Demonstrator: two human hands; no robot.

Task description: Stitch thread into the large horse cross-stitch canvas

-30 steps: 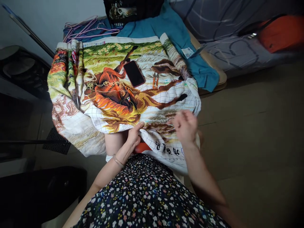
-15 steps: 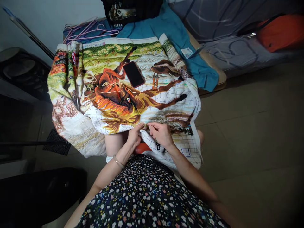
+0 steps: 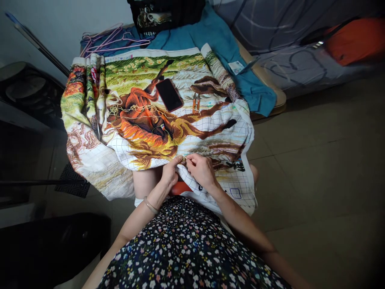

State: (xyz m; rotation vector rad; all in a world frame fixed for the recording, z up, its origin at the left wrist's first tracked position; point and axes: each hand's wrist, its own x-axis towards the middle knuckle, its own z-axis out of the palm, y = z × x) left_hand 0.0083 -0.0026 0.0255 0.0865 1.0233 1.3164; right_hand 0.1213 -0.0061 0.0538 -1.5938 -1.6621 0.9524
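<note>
A large cross-stitch cloth [image 3: 207, 128] with horse figures and a drawn grid is spread over my lap and the surface ahead. My left hand [image 3: 170, 171] grips its near folded edge, thumb on top and fingers underneath. Close on its right, my right hand [image 3: 201, 170] is closed in a pinch just above the fabric. A thin pale sliver, seemingly a needle [image 3: 185, 158], shows at those fingertips; most of it is hidden. Loose yellow thread [image 3: 135, 109] lies tangled on the cloth, with a small threaded tag [image 3: 163, 127] near it.
A dark phone [image 3: 169, 94] and orange-handled thread snips [image 3: 196, 103] rest on the cloth. Rolled cloth ends [image 3: 218, 70] lie at both sides. Behind are pink hangers [image 3: 102, 40], a black bag [image 3: 168, 18] and a teal sheet [image 3: 255, 90]. An orange item [image 3: 357, 42] is at right.
My right hand has shifted slightly and turned at the wrist, its fingertips staying by the fabric. My left hand keeps its hold on the cloth.
</note>
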